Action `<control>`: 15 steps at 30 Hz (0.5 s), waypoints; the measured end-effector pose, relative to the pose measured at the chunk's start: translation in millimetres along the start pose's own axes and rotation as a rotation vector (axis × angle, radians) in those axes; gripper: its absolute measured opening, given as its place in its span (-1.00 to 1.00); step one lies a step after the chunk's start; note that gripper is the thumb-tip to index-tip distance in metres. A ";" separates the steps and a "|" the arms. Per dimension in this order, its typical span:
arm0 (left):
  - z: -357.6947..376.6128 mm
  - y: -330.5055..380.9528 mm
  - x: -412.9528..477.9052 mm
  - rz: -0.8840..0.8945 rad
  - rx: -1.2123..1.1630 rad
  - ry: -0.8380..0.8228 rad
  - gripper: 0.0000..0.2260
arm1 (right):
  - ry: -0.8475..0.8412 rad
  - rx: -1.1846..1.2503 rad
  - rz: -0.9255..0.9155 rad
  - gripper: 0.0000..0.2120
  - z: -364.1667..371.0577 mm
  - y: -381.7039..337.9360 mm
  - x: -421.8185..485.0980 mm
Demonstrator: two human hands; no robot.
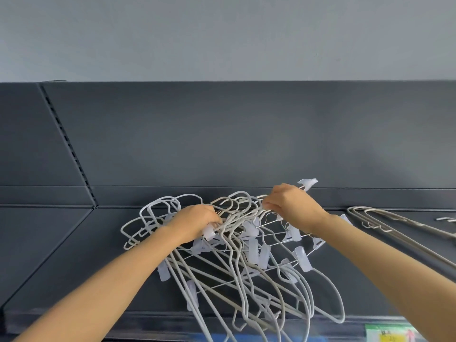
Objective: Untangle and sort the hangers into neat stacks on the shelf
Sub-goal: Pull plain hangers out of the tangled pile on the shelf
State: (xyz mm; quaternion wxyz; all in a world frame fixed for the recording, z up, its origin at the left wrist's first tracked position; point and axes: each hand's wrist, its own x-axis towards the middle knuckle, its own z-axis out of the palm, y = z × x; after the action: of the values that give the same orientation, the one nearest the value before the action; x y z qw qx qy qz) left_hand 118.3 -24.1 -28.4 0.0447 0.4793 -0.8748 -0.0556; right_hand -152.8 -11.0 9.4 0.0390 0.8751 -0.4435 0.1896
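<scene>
A tangled heap of white and beige hangers (249,262), some wire with clear plastic clips, lies on the dark grey shelf (81,255). My left hand (197,224) is closed on hangers at the heap's left middle, beside a clip. To the right and slightly farther back, my right hand (288,206) grips a wire clip hanger (307,183) and holds it raised, its clip sticking up behind the knuckles. Some hanger ends overhang the shelf's front edge.
A separate stack of beige hangers (399,227) lies on the shelf at the right. One more hanger end (446,219) shows at the far right. A slotted upright (66,141) divides the back panel. A price label (389,333) sits on the front edge.
</scene>
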 end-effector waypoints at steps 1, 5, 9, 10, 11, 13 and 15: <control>-0.3 -1.6 0.7 -0.015 -0.026 0.006 -0.79 | 0.016 0.037 0.008 -0.84 -0.5 1.6 1.5; -0.5 -6.7 -1.9 -0.031 -0.052 -0.002 -0.81 | 0.071 0.150 0.043 -0.82 2.2 5.8 0.4; 1.2 -2.5 -4.5 -0.050 -0.049 -0.025 -0.87 | 0.111 0.216 0.115 -0.82 7.0 5.8 -1.9; 0.2 0.8 -5.1 -0.038 -0.057 -0.023 -0.84 | 0.130 0.236 0.146 -0.82 6.1 5.5 -1.2; -0.2 3.4 -5.5 -0.024 -0.058 -0.020 -0.81 | 0.151 0.251 0.181 -0.82 5.3 6.6 0.0; 1.1 7.4 -6.4 -0.008 -0.073 -0.006 -0.81 | 0.155 0.276 0.272 -0.80 3.0 9.2 2.2; 3.4 10.7 -6.4 0.004 -0.058 0.013 -0.81 | 0.132 0.287 0.338 -0.75 1.9 12.7 4.9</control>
State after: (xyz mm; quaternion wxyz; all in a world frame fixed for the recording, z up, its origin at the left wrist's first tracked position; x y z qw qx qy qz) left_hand 112.4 -12.8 -30.5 0.0643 0.4764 -0.8734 -0.0776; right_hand -159.6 -22.9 8.2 -0.0894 0.7707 -0.5487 0.3113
